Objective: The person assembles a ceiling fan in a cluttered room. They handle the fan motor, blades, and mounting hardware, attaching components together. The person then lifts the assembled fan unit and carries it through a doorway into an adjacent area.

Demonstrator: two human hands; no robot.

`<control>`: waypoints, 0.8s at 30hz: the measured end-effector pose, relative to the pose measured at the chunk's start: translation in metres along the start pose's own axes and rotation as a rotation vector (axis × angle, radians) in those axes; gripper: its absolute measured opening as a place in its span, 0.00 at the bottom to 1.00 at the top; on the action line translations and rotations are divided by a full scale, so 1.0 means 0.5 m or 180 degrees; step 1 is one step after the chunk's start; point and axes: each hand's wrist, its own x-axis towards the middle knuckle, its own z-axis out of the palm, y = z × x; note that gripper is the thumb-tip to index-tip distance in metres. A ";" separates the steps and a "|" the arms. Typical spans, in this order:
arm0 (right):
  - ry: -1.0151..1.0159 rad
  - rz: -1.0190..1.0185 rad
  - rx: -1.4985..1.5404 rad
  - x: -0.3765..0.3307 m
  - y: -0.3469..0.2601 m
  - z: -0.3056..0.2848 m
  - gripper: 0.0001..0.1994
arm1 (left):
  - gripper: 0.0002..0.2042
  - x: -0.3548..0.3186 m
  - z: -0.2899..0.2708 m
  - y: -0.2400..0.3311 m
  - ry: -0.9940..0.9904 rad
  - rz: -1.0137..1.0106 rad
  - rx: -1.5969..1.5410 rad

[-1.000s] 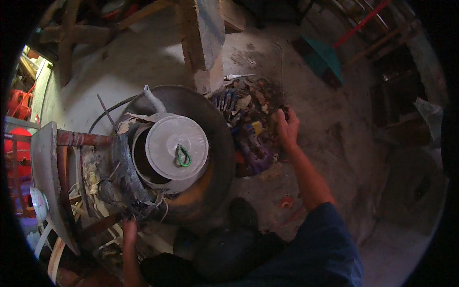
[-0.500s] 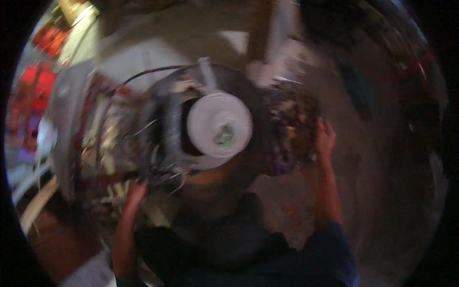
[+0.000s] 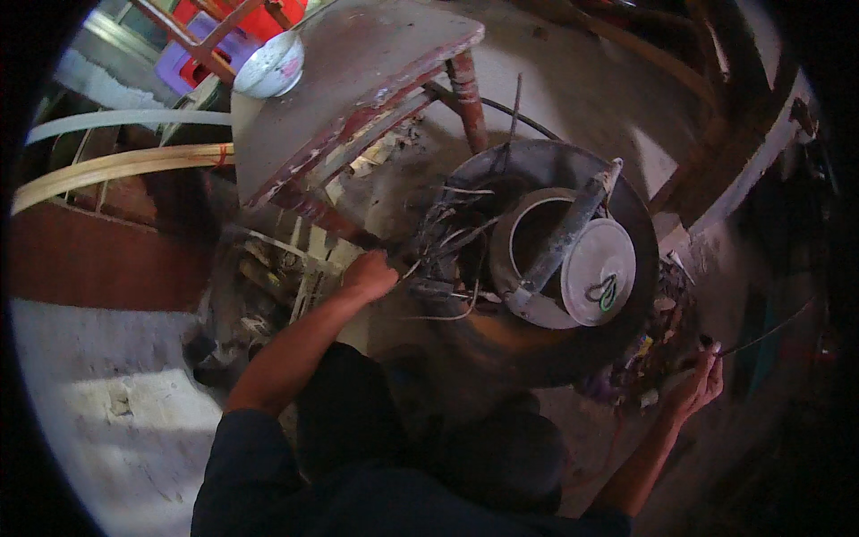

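My left hand [image 3: 369, 274] is closed around the near end of thin grey twigs [image 3: 438, 234], which fan out over the left rim of a wide dark round pan [image 3: 637, 219]. My right hand [image 3: 698, 385] pinches a thin dark stick [image 3: 768, 336] that points away to the right. Inside the pan stands a metal pot [image 3: 508, 242] with a thick grey bail handle [image 3: 568, 234] across its top. A round grey lid [image 3: 595, 259] with a green loop sits tilted at the pot's right side, leaving part of its mouth uncovered.
A worn wooden stool [image 3: 358, 76] stands at the back left, with a patterned bowl [image 3: 271, 67] on its edge. Scraps and litter [image 3: 658, 345] lie between the pan and my right hand. Bent pale strips [image 3: 134, 170] and split sticks [image 3: 309, 268] are at the left.
My view has swung left, so the stool and bowl now show fully. My left hand has come up beside the pan, at the twigs. The thin stick in my right hand is now visible.
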 end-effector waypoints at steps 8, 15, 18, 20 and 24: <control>-0.0498 0.0170 0.0423 -0.073 -0.096 0.157 0.20 | 0.15 -0.005 0.003 -0.042 -0.0270 0.0625 -0.0527; -0.1304 -0.0014 0.0213 -0.080 -0.020 0.242 0.19 | 0.23 -0.093 0.095 -0.272 -0.0841 0.0464 -0.1648; -0.1275 -0.0079 0.0244 -0.077 -0.009 0.281 0.21 | 0.26 -0.182 0.205 -0.390 -0.0321 0.0442 -0.1512; -0.1201 -0.0306 0.0179 -0.057 0.009 0.283 0.21 | 0.25 -0.218 0.262 -0.417 -0.0061 0.0463 -0.1913; -0.1104 -0.0271 -0.0164 -0.012 0.055 0.271 0.23 | 0.23 -0.276 0.366 -0.458 -0.0167 0.0416 -0.3962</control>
